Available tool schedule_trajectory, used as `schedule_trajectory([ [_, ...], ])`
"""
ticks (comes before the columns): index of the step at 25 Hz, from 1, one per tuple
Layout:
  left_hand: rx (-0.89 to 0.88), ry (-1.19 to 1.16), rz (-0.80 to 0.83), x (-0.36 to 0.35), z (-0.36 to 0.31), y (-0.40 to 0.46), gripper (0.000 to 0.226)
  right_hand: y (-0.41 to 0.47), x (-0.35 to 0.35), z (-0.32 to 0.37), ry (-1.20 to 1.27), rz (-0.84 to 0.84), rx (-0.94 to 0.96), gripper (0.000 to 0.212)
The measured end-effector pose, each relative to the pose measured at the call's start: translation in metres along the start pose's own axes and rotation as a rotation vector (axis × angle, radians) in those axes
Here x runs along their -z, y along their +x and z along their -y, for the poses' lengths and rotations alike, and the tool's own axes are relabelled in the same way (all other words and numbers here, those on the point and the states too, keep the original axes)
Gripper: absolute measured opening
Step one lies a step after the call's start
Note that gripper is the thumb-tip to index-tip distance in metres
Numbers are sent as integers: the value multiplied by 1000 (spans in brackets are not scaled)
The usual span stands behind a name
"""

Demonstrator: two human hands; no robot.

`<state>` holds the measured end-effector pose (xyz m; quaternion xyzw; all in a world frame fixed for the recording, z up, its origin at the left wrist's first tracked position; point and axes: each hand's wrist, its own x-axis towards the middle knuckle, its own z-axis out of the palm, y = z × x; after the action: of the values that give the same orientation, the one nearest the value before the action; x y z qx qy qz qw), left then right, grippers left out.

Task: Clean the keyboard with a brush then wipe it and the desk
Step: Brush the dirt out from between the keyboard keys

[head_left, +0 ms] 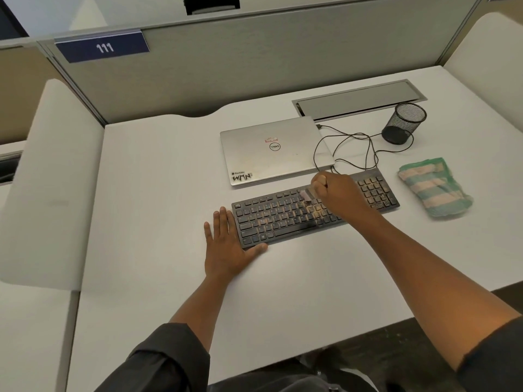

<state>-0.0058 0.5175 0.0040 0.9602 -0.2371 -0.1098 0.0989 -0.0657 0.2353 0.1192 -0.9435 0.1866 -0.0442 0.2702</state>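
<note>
A black keyboard (271,219), dusty across its keys, lies on the white desk (158,193). My right hand (338,193) grips a small brush (307,197) in a fist over the keyboard's middle, and the blurred bristles touch the keys. My left hand (226,244) lies flat on the desk at the keyboard's left front corner, with the thumb along its front edge. A folded green and pink striped cloth (434,188) rests on the desk right of the keyboard, apart from both hands.
A closed silver laptop (271,149) sits just behind the keyboard, with a black cable (353,149) looping from its right side. A black mesh pen cup (403,123) stands at the back right by a metal cable hatch (359,99). Grey partition walls enclose the desk.
</note>
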Motion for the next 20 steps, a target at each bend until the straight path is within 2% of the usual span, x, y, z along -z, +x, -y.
schedule_trajectory([
  [4, 3, 19, -17, -1, -1, -1, 136, -2, 0, -7, -65, 59, 66, 33],
  [8, 17, 34, -34, -4, -1, 1, 133, 11, 11, -14, 29, 43, 123, 30],
  [13, 16, 16, -36, -4, -2, 1, 131, 20, 10, -12, 153, 196, 174, 23],
  [17, 22, 19, -25, -3, -3, 1, 131, 8, 16, -15, 109, 282, 184, 21],
  [20, 24, 10, -20, -3, -1, 0, 132, 11, 18, -16, 192, 245, 148, 18],
])
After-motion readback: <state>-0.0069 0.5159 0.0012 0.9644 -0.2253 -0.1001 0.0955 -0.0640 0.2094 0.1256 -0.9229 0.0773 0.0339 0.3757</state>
